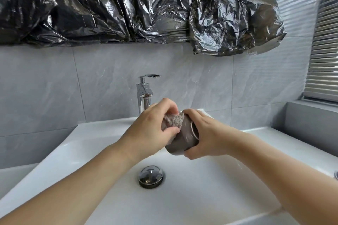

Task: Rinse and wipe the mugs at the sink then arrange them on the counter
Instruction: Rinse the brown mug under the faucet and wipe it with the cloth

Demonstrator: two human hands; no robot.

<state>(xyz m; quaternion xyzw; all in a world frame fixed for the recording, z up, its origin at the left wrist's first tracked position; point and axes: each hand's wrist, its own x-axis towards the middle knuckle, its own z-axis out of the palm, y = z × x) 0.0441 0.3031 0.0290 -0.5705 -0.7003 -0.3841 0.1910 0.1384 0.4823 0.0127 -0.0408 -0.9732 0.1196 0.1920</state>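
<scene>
A brown-grey mug [180, 141] is held tilted over the white sink [95, 144], in front of the tap. My right hand [203, 135] grips the mug from the right, fingers curled round its side and bottom. My left hand [151, 126] holds a small grey fluffy cloth [173, 121] and presses it against the mug's upper side. The mug's mouth is hidden behind the cloth and my left hand.
A chrome tap [145, 95] stands behind the hands with no water visibly running. A chrome drain plug [151, 176] sits in the basin below. Black plastic sheeting [139, 5] covers the wall above. A grey ledge [311, 120] and window blinds [323, 51] are on the right.
</scene>
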